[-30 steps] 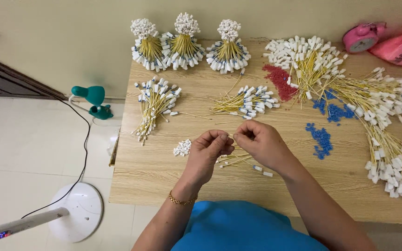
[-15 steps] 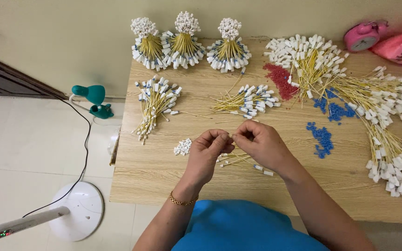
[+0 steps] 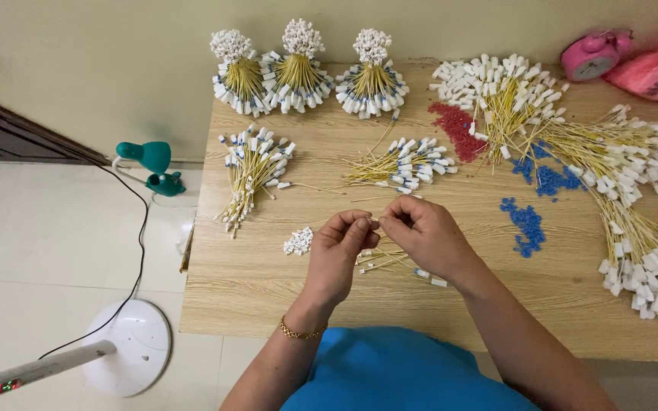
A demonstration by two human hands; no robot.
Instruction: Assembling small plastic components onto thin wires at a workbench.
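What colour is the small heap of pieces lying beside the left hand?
White pieces, left of the left hand; head view.

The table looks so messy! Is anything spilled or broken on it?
Nothing looks broken. Loose heaps of red bits and blue bits lie scattered on the wooden table, and a few yellow sticks lie loose under the left hand and right hand. They look like sorted work piles, not spills.

Left hand (image 3: 338,247) and right hand (image 3: 422,232) pinch a yellow wire (image 3: 375,221).
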